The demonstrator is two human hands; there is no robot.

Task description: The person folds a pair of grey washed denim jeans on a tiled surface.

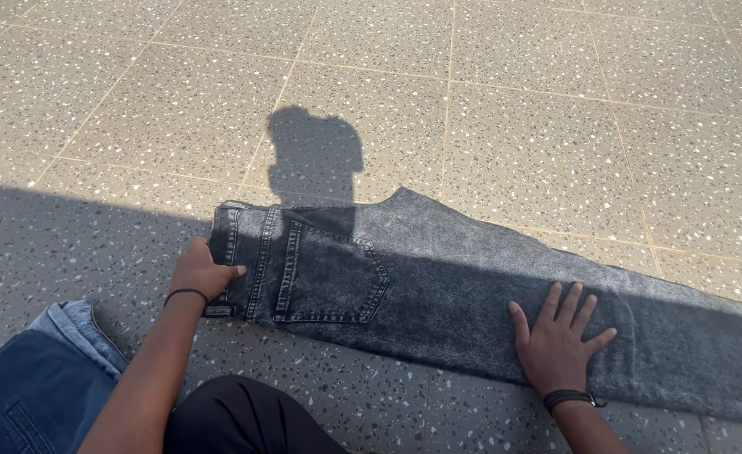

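A pair of grey washed jeans (438, 277) lies folded lengthwise on the speckled tile floor (514, 126), waistband at the left, legs running off to the right. A back pocket (329, 273) faces up. My left hand (198, 269) grips the waistband edge, fingers curled over it. My right hand (560, 336) rests flat on the leg with fingers spread, holding nothing.
A blue pair of jeans (39, 382) lies at the lower left. My dark-clothed knee (245, 420) shows at the bottom centre. A head-shaped shadow (314, 155) falls across the tiles beyond the grey jeans.
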